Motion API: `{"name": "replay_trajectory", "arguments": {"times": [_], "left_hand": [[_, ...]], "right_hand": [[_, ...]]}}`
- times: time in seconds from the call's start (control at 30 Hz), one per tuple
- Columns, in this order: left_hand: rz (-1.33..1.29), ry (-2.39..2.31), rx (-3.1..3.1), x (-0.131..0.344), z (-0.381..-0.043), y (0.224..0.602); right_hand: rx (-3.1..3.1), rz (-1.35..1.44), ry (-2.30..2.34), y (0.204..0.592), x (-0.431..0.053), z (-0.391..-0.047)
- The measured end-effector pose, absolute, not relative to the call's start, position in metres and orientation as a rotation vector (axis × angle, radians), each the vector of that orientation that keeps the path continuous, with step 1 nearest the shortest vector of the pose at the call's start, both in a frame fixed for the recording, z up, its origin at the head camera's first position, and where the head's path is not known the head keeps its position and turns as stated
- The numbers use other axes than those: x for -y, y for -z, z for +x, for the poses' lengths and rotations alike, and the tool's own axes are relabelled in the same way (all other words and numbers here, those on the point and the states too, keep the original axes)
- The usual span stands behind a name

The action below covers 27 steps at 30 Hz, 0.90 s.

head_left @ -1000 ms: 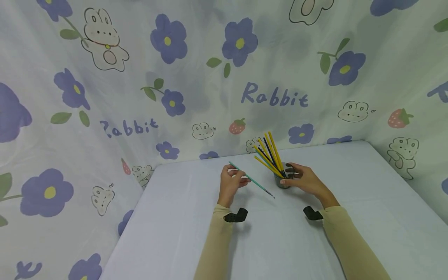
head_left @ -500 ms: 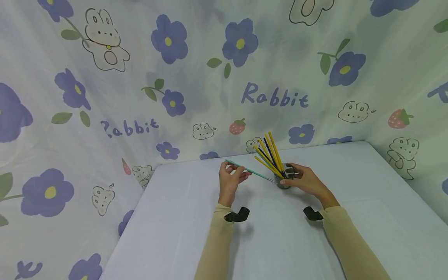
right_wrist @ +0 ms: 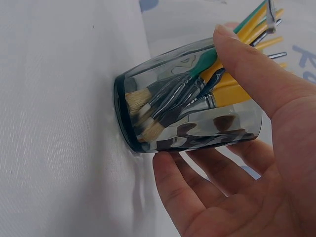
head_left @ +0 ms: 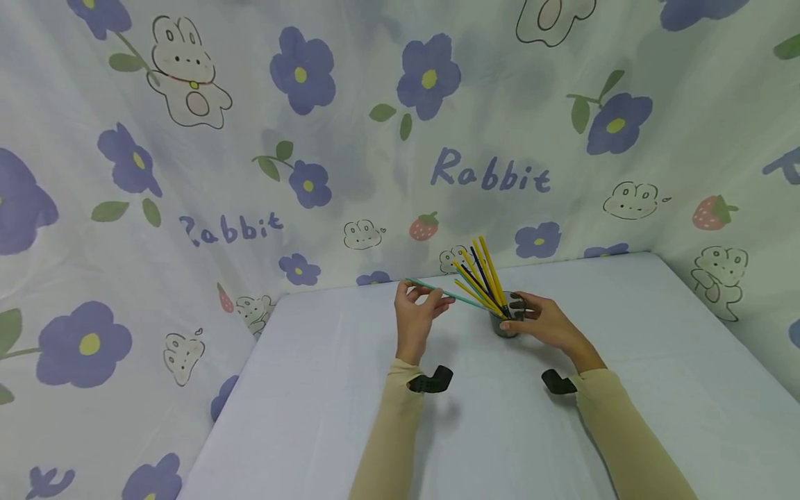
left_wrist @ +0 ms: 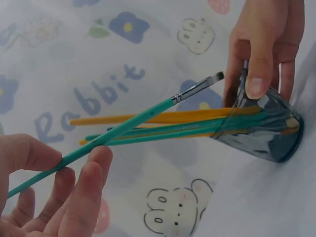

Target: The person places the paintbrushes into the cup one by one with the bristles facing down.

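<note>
In the head view my left hand (head_left: 414, 323) pinches a teal paintbrush (left_wrist: 148, 114) between thumb and fingers. Its flat bristle tip points toward the glass cup (right_wrist: 242, 118), and in the left wrist view the brush crosses in front of the other handles. My right hand (head_left: 553, 325) grips that clear grey cup, thumb on one side and fingers on the other. Inside stand several paintbrushes (right_wrist: 229, 91), bristles down, with yellow, teal and dark blue handles leaning out to the left. Whether the pinched brush touches the cup, I cannot tell.
A white-covered table (head_left: 300, 389) lies under both hands. Behind it hangs a white curtain (head_left: 375, 160) printed with purple flowers, rabbits and strawberries. A black camera mount (head_left: 437, 380) sits at each wrist.
My left hand has risen slightly, and the teal paintbrush's bristle end has swung up from near the tabletop to the cup's rim area. My right hand and the cup stay in place.
</note>
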<state>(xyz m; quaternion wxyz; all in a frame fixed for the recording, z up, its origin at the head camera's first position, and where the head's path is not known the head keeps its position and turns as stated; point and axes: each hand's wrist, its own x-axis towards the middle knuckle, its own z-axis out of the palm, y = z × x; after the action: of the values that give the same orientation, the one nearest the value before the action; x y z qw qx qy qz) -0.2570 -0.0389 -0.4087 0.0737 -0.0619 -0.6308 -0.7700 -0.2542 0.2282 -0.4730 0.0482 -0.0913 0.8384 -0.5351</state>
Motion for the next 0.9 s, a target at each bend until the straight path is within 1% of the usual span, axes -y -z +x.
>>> {"name": "replay_trajectory", "arguments": {"times": [0.43, 0.9], "left_hand": [[-0.227, 2.229, 1.928, 0.023, -0.262, 0.393], [-0.259, 2.117, 1.981, 0.008, -0.269, 0.391]], "right_hand": [[-2.552, -0.263, 1.626, 0.471, -0.227, -0.254], [-2.553, -0.213, 1.608, 0.472, -0.226, -0.256]]}}
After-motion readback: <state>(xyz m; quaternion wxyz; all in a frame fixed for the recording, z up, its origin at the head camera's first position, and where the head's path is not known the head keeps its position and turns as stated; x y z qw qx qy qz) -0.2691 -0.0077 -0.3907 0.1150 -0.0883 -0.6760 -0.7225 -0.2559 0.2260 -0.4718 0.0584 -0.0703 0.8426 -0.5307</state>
